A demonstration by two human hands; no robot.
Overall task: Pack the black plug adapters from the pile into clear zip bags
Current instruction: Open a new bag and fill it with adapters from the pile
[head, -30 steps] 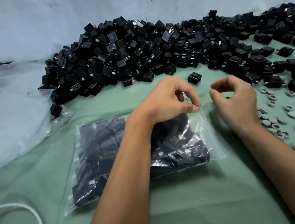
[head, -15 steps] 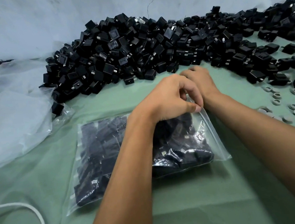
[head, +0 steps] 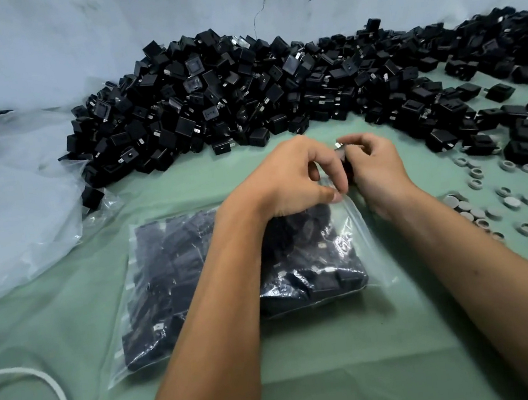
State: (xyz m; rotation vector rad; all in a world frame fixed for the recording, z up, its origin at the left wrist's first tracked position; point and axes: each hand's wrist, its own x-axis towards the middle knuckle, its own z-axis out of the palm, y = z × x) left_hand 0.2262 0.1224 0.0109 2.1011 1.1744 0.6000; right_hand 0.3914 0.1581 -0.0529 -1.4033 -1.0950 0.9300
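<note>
- Nearest the camera, a white cord [head: 52,393] curves over the green table [head: 359,383].
- On the table lies a clear zip bag [head: 180,285] full of black adapters; no writing on it can be read.
- At the bag's top right corner, the left hand [head: 290,180] pinches the edge with thumb and finger.
- Just beside it, the right hand [head: 372,167] curls round one black adapter [head: 342,153].
- Grey rings [head: 500,205] lie to the right.
- Big loose plastic [head: 9,202] sits to the left.
- Farthest back, the pile [head: 244,96] rests against a wall [head: 72,34].
</note>
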